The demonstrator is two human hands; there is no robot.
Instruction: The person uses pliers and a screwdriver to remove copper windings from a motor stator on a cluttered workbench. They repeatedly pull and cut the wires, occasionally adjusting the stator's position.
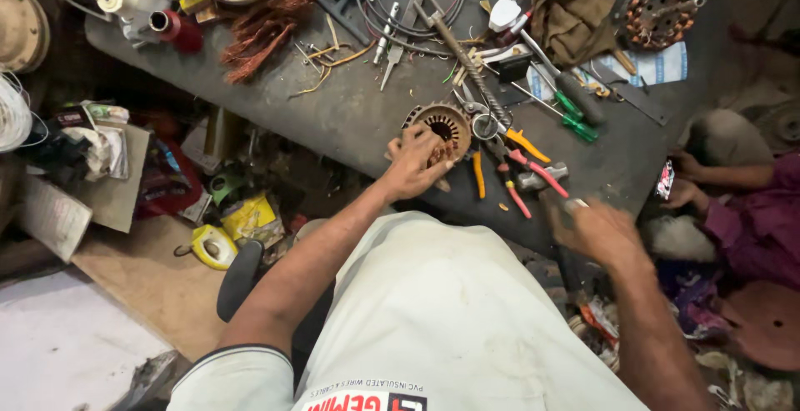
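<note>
Left hand (pixel 414 163) pressing down on the round stator core (pixel 442 127), fingers curled over its near rim, pinning it against the dark table (pixel 333 111). Right hand (pixel 596 229) hovering off the table's near edge, closed around something small with a pale metallic tip, blurred, possibly a tool handle; cannot tell which.

Stator sitting near the table's front edge, open bore facing up, copper showing in the slots. Looking heavy and rigid for its size, laminated steel; windings and slot liners likely delicate, sharp at the edges. Best gripped by the outer rim, not by the wire.

Lying just beside it on the right: yellow-handled pliers (pixel 478 174), red-handled pliers (pixel 533 171), a small metal ring (pixel 484 126). Farther back: green-handled screwdrivers (pixel 575 119), a long spring-like rod (pixel 471 69), a tangle of stripped copper wire (pixel 262 32), a brown rag (pixel 571 11), a second wound stator (pixel 658 12) at the far right corner.

Another person's hand (pixel 685 194) resting low at the right, purple sleeve, apart from the work.
</note>
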